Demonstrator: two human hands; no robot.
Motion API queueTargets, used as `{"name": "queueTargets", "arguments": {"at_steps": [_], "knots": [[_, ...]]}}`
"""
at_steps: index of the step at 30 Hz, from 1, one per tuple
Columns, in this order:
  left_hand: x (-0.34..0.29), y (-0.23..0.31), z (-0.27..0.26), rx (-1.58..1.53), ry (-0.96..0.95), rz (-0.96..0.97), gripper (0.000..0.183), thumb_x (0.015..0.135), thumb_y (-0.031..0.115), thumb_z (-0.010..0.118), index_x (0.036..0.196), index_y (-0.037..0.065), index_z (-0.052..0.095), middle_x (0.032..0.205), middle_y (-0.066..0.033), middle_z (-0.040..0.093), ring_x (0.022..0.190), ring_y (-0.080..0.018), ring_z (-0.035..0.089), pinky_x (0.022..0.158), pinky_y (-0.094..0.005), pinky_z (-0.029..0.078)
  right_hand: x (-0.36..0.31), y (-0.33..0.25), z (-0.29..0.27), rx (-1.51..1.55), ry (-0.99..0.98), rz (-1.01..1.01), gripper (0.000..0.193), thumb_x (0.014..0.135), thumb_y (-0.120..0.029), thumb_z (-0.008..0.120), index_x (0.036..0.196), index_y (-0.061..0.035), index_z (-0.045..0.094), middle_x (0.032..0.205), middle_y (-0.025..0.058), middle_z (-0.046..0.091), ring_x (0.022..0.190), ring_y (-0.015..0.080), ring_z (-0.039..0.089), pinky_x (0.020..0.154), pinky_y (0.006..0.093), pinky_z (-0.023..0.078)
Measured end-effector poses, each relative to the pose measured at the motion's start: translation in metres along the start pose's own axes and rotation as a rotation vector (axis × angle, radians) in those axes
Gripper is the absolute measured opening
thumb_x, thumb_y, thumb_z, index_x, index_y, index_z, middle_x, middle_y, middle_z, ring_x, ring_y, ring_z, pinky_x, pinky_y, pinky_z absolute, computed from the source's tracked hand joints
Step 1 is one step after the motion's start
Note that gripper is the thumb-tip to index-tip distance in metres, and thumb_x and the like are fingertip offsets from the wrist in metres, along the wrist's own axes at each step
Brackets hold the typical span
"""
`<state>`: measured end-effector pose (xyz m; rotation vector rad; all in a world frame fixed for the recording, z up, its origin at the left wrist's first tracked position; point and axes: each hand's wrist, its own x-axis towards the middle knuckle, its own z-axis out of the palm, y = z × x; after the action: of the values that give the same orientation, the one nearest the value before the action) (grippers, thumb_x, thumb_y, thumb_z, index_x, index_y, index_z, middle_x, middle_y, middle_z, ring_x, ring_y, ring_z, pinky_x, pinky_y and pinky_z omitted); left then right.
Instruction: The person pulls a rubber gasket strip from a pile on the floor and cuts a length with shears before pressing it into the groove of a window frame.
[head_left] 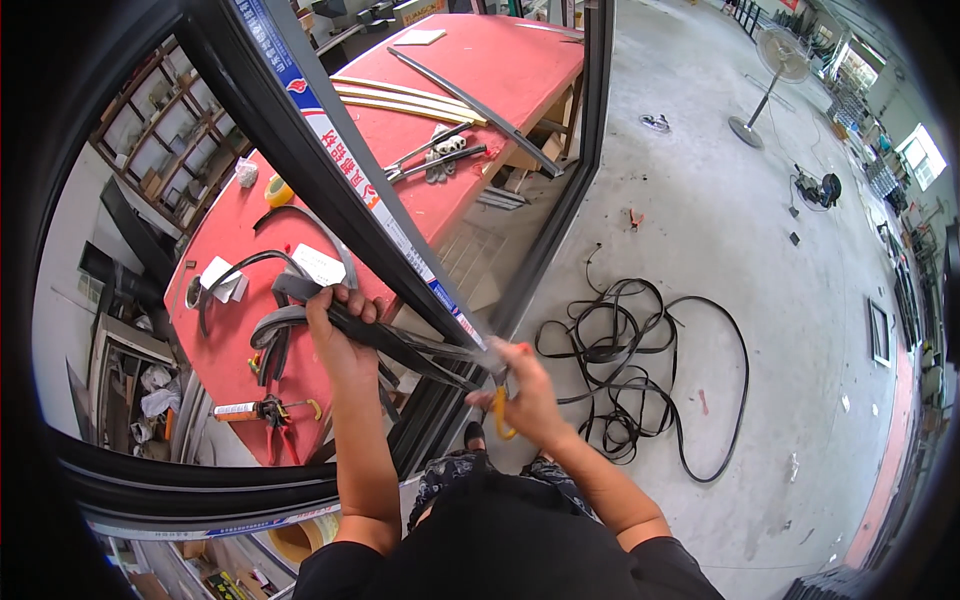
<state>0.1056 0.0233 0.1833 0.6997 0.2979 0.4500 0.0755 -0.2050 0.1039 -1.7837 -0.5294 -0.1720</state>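
Observation:
My left hand (345, 325) is closed around a bundle of black rubber sealing strips (395, 345), whose loose ends curl back over the red table. The strips run right toward my right hand (525, 395), which is closed on a pair of scissors with a yellow handle (503, 412). Motion smears the hand and the blades at the strips' right end, so I cannot tell whether the blades touch them. Both hands are beside a dark window frame (350, 190) with a printed film along its bar.
On the red-topped table (480, 60) are long thin bars (400, 98), gloves (440, 160), a yellow tape roll (278, 190), a caulking gun (262, 410) and red-handled pliers (282, 440). Tangled black strip (620, 350) lies on the grey floor at right. A standing fan (765, 85) is farther off.

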Motion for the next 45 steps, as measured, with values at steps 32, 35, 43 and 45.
{"name": "queueTargets", "arguments": {"at_steps": [32, 35, 43, 45], "knots": [[0.117, 0.177, -0.028, -0.414, -0.276, -0.081, 0.016, 0.085, 0.006, 0.060, 0.077, 0.007, 0.046, 0.068, 0.0000, 0.045, 0.060, -0.0137, 0.048, 0.083, -0.0385, 0.053, -0.012, 0.019, -0.037, 0.056, -0.267, 0.060, 0.036, 0.077, -0.015, 0.080, 0.105, -0.0056, 0.060, 0.083, 0.0119, 0.064, 0.074, 0.0285, 0.061, 0.069, 0.0335, 0.049], [0.187, 0.161, -0.060, -0.306, -0.151, -0.113, 0.018, 0.088, 0.020, 0.063, 0.084, 0.004, 0.055, 0.075, -0.0069, 0.058, 0.066, -0.0185, 0.057, 0.079, -0.0387, 0.055, 0.010, -0.007, -0.044, 0.121, -0.379, 0.217, 0.035, 0.080, -0.015, 0.078, 0.106, -0.0039, 0.059, 0.083, 0.0117, 0.063, 0.076, 0.0245, 0.061, 0.071, 0.0322, 0.049], [0.097, -0.038, -0.120, 0.115, 0.123, -0.493, 0.073, 0.082, 0.069, 0.059, 0.110, 0.001, 0.058, 0.093, -0.0110, 0.066, 0.078, -0.0239, 0.063, 0.077, -0.0384, 0.053, 0.049, -0.005, -0.042, 0.329, -0.562, 0.686, 0.023, 0.083, -0.014, 0.073, 0.097, -0.0048, 0.057, 0.075, 0.0004, 0.055, 0.065, 0.0080, 0.053, 0.058, 0.0235, 0.045], [0.036, -0.085, -0.115, 0.066, -0.034, -0.640, 0.075, 0.085, 0.069, 0.054, 0.119, 0.003, 0.056, 0.108, -0.0130, 0.064, 0.091, -0.0230, 0.062, 0.079, -0.0384, 0.051, 0.046, 0.005, -0.035, 0.388, -0.572, 0.727, 0.024, 0.083, -0.015, 0.073, 0.097, -0.0043, 0.056, 0.073, 0.0003, 0.056, 0.064, 0.0080, 0.055, 0.057, 0.0242, 0.046]]}}
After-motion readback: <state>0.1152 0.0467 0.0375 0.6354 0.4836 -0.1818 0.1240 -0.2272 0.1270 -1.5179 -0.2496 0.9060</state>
